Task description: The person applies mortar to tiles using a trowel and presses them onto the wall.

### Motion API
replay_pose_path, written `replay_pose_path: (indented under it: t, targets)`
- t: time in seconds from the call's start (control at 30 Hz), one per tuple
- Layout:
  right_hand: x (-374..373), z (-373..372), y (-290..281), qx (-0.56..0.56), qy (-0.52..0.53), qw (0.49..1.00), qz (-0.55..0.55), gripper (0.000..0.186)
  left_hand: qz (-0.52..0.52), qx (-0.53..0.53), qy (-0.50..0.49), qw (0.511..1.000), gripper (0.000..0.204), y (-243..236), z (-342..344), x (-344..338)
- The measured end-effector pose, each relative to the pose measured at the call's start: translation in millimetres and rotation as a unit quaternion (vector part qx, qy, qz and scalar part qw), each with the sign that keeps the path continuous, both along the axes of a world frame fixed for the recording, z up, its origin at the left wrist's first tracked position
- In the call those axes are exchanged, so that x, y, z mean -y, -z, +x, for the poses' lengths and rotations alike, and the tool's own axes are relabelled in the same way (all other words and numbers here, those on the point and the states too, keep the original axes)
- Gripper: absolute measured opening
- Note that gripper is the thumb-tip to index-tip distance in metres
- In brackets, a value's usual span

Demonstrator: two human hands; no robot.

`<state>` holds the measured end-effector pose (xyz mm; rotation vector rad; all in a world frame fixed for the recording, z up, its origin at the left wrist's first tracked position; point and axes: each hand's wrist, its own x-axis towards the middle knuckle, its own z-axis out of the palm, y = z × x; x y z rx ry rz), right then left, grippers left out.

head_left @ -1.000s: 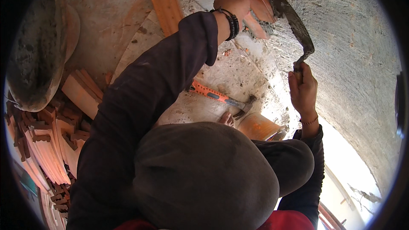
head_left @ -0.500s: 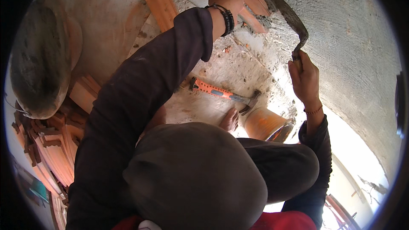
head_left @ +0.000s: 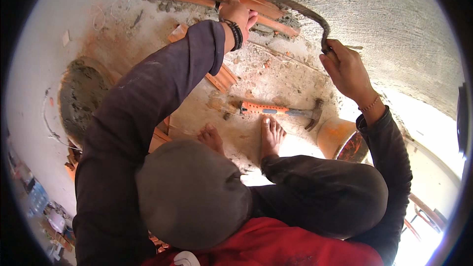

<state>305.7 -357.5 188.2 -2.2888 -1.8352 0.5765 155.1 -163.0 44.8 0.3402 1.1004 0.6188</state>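
Note:
My left hand (head_left: 235, 12) is at the upper middle, its fingers curled against the face of a terracotta tile (head_left: 246, 1) in a row along the wall base. My right hand (head_left: 347, 69) is closed round the handle of a mortar-smeared trowel (head_left: 313, 15). The trowel's blade reaches left along the wall, its tip by the right end of that upper tile. Wet grey mortar (head_left: 291, 19) shows at the tile ends. Below the upper row runs a lower terracotta strip (head_left: 278, 25).
A claw hammer (head_left: 276, 110) with an orange handle lies before my feet. Right of it, an orange bucket (head_left: 337, 135) lies tilted. A round mortar pan (head_left: 84, 96) is at the left. Loose tiles (head_left: 224, 78) lie on the floor. A string runs along the tile row.
My view has shifted, so more of the tile row and floor shows. My left hand remains at the tiles; the trowel stays in my right hand, its tip still near the tile's end.

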Motion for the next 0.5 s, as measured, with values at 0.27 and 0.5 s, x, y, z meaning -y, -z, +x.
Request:
replay_pose_path:
  t: [0.27, 0.5]
  targets:
    - [-16, 9, 27, -0.031, -0.032, 0.999, 0.031, 0.022, 0.003, 0.006, 0.074, 0.997, 0.057, 28, -14, -18]
    - [-13, 20, 39, -0.057, -0.034, 0.994, 0.09, 0.022, 0.036, -0.056, 0.001, 0.998, 0.064, 2, 1, -2]
